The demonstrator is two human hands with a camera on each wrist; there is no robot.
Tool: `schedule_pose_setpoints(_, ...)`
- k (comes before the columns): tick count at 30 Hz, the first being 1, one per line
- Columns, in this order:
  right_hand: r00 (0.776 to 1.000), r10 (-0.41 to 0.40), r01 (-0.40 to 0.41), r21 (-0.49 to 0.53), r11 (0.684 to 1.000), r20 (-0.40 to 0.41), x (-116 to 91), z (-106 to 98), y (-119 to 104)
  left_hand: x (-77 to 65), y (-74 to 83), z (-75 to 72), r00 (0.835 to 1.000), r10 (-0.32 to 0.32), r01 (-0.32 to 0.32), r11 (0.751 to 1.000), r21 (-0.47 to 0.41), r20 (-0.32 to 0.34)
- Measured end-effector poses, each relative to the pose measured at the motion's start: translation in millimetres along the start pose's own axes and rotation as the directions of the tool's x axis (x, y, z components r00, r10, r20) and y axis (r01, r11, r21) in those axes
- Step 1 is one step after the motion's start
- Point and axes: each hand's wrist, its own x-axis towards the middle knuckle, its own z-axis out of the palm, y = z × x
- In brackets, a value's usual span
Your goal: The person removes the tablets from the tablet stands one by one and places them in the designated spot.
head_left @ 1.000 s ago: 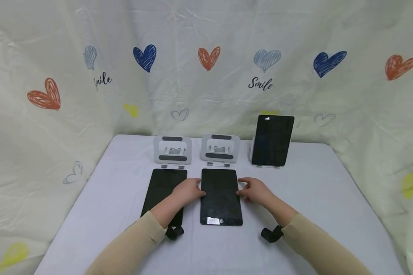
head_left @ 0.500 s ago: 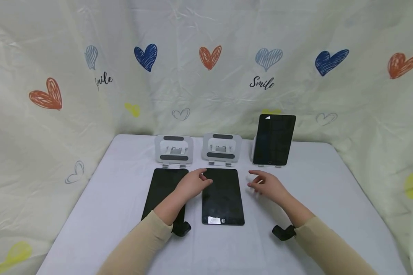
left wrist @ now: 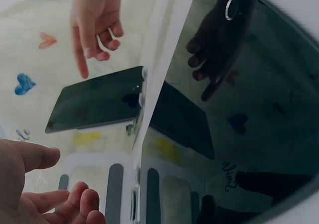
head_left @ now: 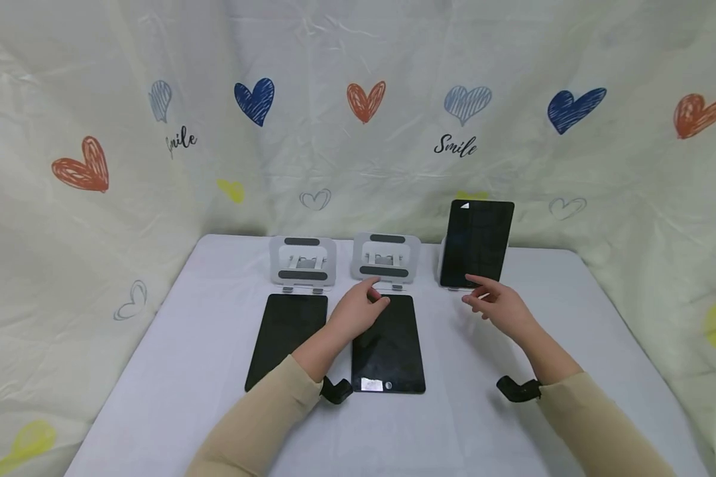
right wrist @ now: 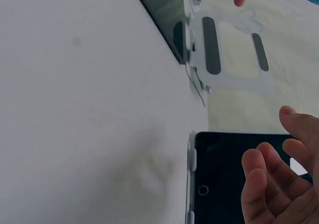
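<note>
Within 1 s, left hand [head_left: 357, 309] and right hand [head_left: 504, 309] gone from the sides of the centre tablet [head_left: 388, 354], now released, flat before the middle stand [head_left: 384, 271]; left over its far end, right near the propped tablet [head_left: 476, 242], fingers parted, gripping nothing.

left sleeve [head_left: 256, 419]: plain beige | right sleeve [head_left: 599, 424]: matching | left wrist camera [head_left: 337, 392]: black | right wrist camera [head_left: 518, 390]: black

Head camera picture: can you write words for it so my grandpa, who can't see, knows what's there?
A person's empty left hand and right hand hover over a white table with three black tablets. One tablet stands propped at right; two lie flat before bare gray stands. Behind hangs a heart-printed backdrop.
</note>
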Motion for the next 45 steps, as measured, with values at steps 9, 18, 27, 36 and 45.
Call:
schedule_pose_setpoints(9, 0.991, 0.036, -0.033, 0.025, 0.999, -0.132, 4, -28, 17, 21.5, 22.8, 14.1, 0.999, 0.04, -0.04, 0.999, -0.03, -0.018)
schedule_pose_setpoints(18, 0.959, 0.095, -0.066, 0.112, 0.991, -0.267, 21, -48, 35, 53.0, 55.9, 32.0, 0.998, 0.057, -0.059, 0.992, -0.11, -0.022)
schedule_pose_setpoints(27, 0.933, 0.129, -0.076, 0.164, 0.983, -0.336, 45, -60, 47, 79.7, 81.0, 54.0, 0.997, 0.072, -0.075, 0.987, -0.14, -0.028)
schedule_pose_setpoints(36, 0.931, 0.133, -0.091, 0.136, 0.987, -0.341, 68, -69, 54, 104.0, 99.1, 71.8, 0.997, 0.075, -0.079, 0.983, -0.166, -0.03)
schedule_pose_setpoints(45, 0.943, 0.143, -0.126, 0.072, 0.989, -0.302, 78, -75, 59, 125.5, 107.4, 81.1, 0.994, 0.052, -0.062, 0.992, -0.107, -0.095)
